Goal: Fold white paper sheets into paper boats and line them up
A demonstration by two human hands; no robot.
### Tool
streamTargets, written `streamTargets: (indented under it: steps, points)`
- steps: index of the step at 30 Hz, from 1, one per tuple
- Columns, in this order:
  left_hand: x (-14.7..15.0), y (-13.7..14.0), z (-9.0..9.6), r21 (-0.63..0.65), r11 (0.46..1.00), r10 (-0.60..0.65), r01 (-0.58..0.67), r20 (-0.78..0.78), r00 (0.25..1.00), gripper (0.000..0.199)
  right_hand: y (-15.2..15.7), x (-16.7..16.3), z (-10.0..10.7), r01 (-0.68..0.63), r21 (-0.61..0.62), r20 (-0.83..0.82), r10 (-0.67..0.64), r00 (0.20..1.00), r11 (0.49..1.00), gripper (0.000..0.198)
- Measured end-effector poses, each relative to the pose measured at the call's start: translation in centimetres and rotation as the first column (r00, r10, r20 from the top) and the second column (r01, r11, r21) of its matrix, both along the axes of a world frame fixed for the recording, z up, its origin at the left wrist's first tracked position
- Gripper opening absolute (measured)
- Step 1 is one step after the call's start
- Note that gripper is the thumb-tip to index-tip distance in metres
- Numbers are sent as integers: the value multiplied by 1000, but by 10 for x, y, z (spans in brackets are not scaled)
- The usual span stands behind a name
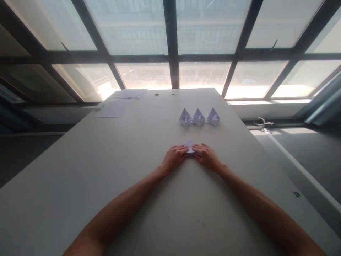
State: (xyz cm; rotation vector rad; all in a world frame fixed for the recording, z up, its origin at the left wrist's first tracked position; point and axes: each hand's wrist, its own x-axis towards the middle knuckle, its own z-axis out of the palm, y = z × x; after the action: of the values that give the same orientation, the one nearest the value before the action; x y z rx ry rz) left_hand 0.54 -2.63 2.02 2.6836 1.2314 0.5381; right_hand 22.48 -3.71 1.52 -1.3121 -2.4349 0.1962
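Note:
A small piece of folded white paper is low over the table, between my two hands. My left hand grips its left side, fingers on top and thumb toward the near edge. On the other side my right hand holds it in much the same way. The paper's pointed top shows beyond my fingertips, while its lower edges are partly covered. Just past my hands stand three folded paper boats in a row: a left boat, a middle boat and a right boat.
The long white table reaches toward large framed windows. Flat sheets of paper lie at its far left, beside further overlapping sheets. A small dark disc is near the far edge. Something silvery and looped sits beyond the right edge.

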Motion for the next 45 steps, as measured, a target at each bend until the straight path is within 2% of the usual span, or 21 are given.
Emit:
streamTargets:
  steps: [4,9,13,15,19,24,28,34,45]
  points:
    - [0,-3,5,14,996,84,-84,-1,996,28,0,1,5,33,36,-2,-33,999,999,30]
    - [0,-8,11,82,984,156,-160,47,987,33,-3,4,11,129,52,-6,-129,992,990,35]
    - [-1,-9,12,144,978,138,-148,73,988,41,-2,5,11,90,126,-41,-86,995,988,44]
    - [-1,-7,9,131,982,135,-136,14,991,43,0,5,9,63,118,-11,-62,998,991,49]
    - [1,-4,2,32,994,111,-107,-120,987,48,3,6,2,55,14,100,-56,993,998,61]
    - [7,-3,-9,-21,998,55,-57,-78,995,45,0,1,-2,67,-1,159,-66,985,998,57]
    - [10,-5,-14,-62,998,26,-30,-62,998,54,-4,-8,-4,95,0,119,-95,988,995,57]
    - [10,-4,-14,-98,995,5,-14,-85,996,59,-6,-18,-11,-12,-72,73,17,997,997,60]
    - [7,-3,-20,-71,994,67,-83,-204,977,70,-6,-14,-17,120,-90,154,-105,982,989,76]
